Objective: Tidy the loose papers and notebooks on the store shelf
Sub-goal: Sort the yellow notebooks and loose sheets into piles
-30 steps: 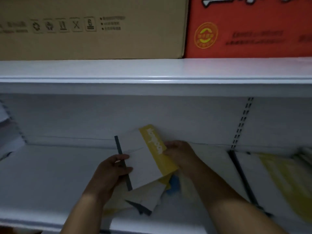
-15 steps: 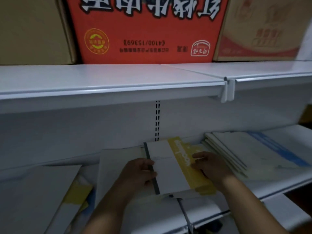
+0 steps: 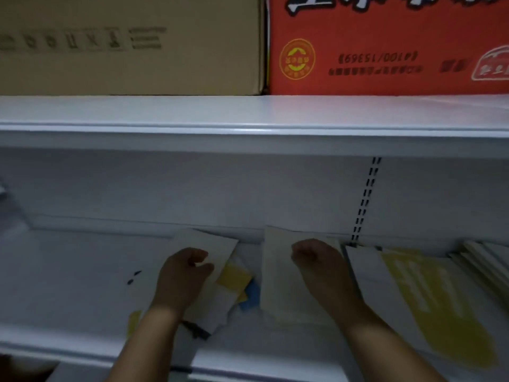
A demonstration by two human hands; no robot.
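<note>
A loose pile of notebooks and papers (image 3: 234, 277) lies tilted in the middle of the white lower shelf (image 3: 68, 271), with yellow and blue corners sticking out. My left hand (image 3: 184, 274) rests on the pile's top white notebook (image 3: 217, 246), fingers curled and thumb apart from them. My right hand (image 3: 316, 257) sits with closed fingers on a plain white sheet (image 3: 278, 288) just right of the pile. A white notebook with a yellow band (image 3: 429, 299) lies flat further right, free of both hands.
The upper shelf board (image 3: 248, 117) hangs low over my hands. On it stand a brown carton (image 3: 132, 45) and a red carton (image 3: 385, 51). A neat stack of white pads (image 3: 484, 257) lies at the far right. A slotted upright (image 3: 366, 199) marks the back wall.
The yellow-banded notebook that both hands held now lies on the right, released. Both hands have come back to the loose pile, and the view has swung back left.
</note>
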